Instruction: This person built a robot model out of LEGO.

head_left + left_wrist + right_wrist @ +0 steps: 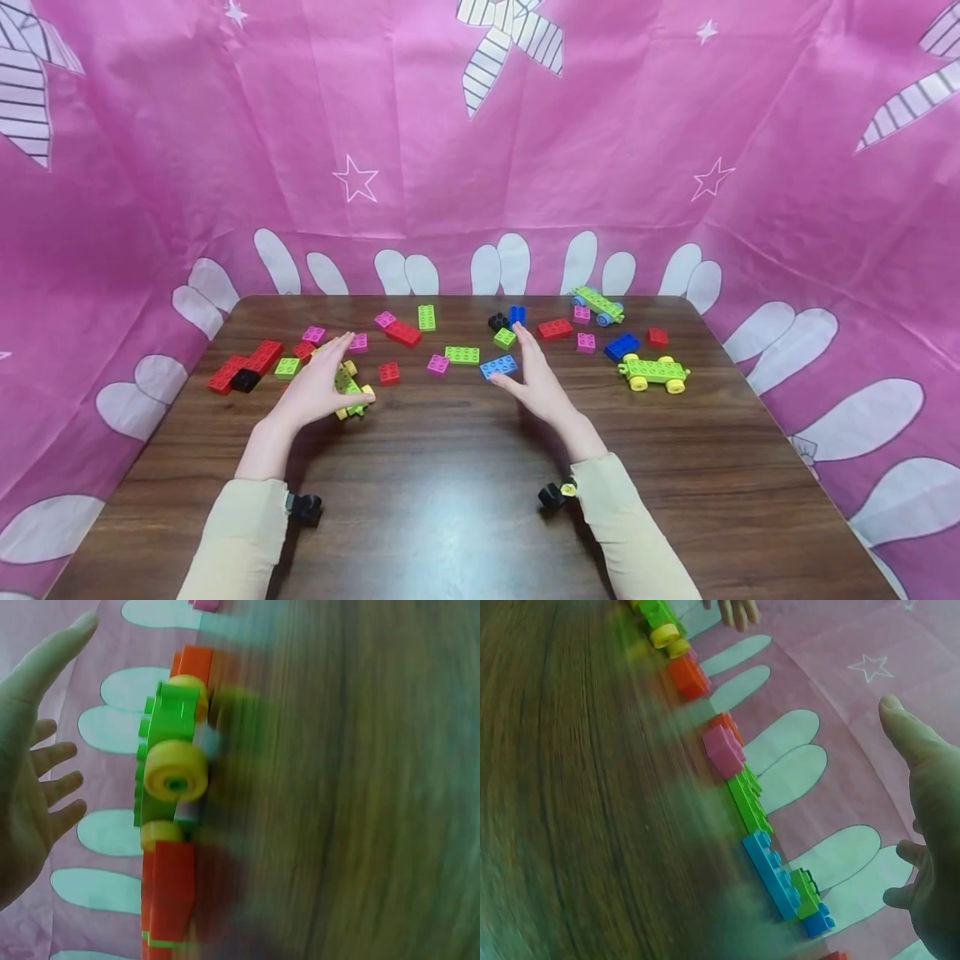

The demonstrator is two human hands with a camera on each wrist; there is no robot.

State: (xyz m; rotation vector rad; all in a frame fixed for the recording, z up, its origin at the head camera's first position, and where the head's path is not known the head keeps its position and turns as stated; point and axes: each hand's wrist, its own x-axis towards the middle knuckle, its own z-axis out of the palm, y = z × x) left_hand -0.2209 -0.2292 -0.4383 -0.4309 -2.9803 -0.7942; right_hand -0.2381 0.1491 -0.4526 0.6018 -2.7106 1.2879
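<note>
Two open hands hover over plastic bricks scattered on a dark wooden worktop (450, 467).
The left hand (315, 387), fingers straight and holding nothing, is just left of a green wheeled brick car with yellow wheels (351, 390); right of that car, the right hand (536, 379), fingers likewise straight and empty, is beside a light-blue flat plastic brick (498, 366).

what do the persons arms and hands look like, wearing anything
Both arms wear long pale cream sleeves that end at the wrist. The left hand and right hand are bare: no gloves, rings or markings show. A small black camera is strapped under the left wrist, and another, with a yellowish bit, under the right.
</note>
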